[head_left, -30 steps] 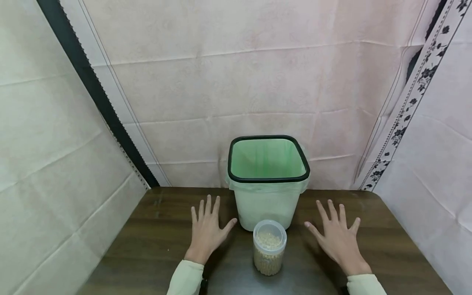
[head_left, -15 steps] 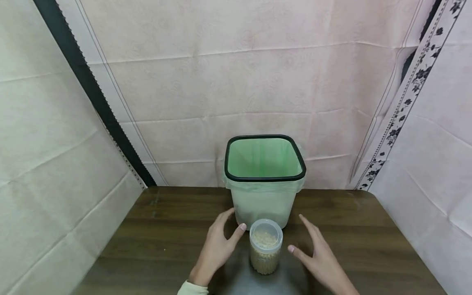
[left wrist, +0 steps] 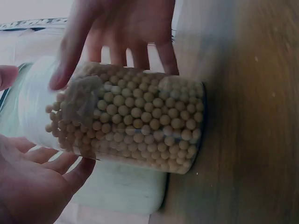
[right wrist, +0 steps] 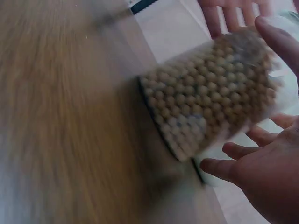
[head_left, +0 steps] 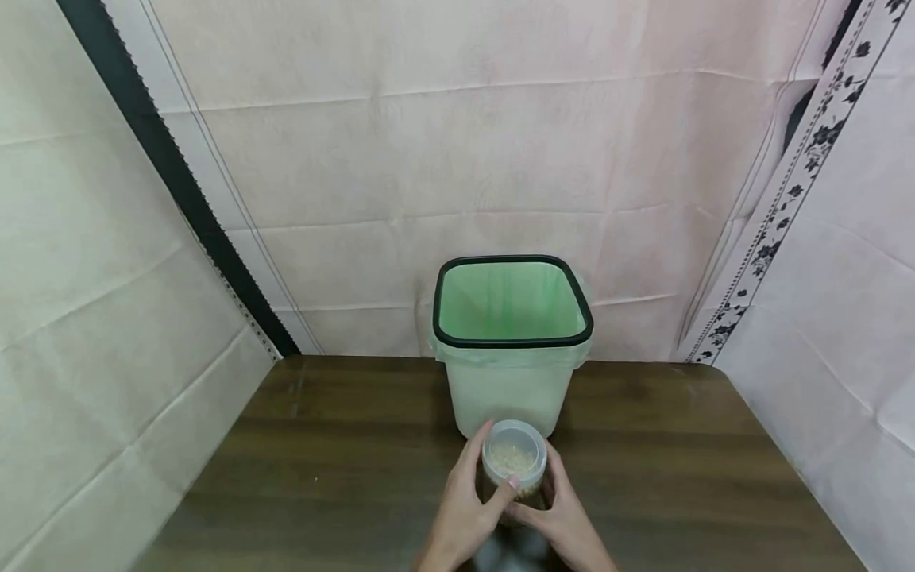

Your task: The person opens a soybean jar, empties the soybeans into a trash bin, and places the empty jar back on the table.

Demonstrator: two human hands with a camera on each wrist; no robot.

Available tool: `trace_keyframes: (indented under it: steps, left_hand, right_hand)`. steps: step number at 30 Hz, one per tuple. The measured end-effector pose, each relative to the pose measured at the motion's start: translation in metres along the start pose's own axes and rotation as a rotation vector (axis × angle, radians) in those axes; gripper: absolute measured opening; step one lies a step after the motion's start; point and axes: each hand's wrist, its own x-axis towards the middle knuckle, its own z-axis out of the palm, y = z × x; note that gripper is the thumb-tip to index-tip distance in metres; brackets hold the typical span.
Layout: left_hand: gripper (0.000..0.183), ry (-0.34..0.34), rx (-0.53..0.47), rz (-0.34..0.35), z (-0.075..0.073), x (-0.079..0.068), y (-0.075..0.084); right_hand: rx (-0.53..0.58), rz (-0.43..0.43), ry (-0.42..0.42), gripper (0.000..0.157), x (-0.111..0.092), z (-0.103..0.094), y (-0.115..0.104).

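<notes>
Wooden table (head_left: 322,445): both hands, left hand (head_left: 465,516) and right hand (head_left: 565,520), cup bean jar (head_left: 513,465), fingers curled; bin (head_left: 511,349) at twelve o'clock. Next: firm lift.

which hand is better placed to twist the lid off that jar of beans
Probably the left. In the head view the left hand has its thumb up by the lid, while the right hand wraps lower round the jar, suited to steadying it on the table.
</notes>
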Motion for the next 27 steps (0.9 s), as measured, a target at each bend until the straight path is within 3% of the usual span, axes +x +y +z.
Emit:
trace_keyframes:
  steps: [3, 6, 10, 14, 16, 19, 22, 25, 27]
  left_hand:
    - [0.076, -0.008, 0.061, 0.012, 0.000, 0.001, 0.000]
    - [0.077, 0.009, 0.047, 0.001, 0.000, 0.001, 0.001]
    - [0.082, 0.073, 0.038, -0.031, 0.003, 0.000, 0.005]
    - [0.083, 0.156, 0.104, -0.042, 0.006, -0.007, 0.008]
    - [0.077, 0.207, 0.132, -0.008, 0.006, -0.014, 0.008]
    - [0.060, 0.303, 0.156, 0.100, 0.005, -0.021, 0.006]
    - [0.046, 0.364, 0.166, 0.204, -0.001, -0.017, 0.005]
    - [0.043, 0.315, 0.171, 0.268, -0.010, -0.002, 0.005]
    - [0.048, 0.218, 0.213, 0.280, -0.016, 0.010, 0.005]
  right_hand:
    - [0.042, 0.011, 0.004, 0.096, 0.008, 0.008, 0.002]
    - [0.032, -0.011, 0.042, 0.092, 0.013, 0.013, 0.004]
    - [0.008, -0.038, 0.073, 0.092, 0.017, 0.014, 0.008]
    - [0.011, -0.024, 0.068, 0.095, 0.017, 0.015, 0.011]
    - [-0.009, -0.018, 0.071, 0.097, 0.016, 0.015, 0.011]
    - [-0.052, -0.018, 0.079, 0.099, 0.015, 0.014, 0.011]
    - [-0.067, -0.032, 0.087, 0.101, 0.016, 0.013, 0.011]
    - [-0.045, -0.030, 0.087, 0.102, 0.015, 0.013, 0.012]
    - [-0.020, -0.030, 0.071, 0.102, 0.015, 0.014, 0.013]
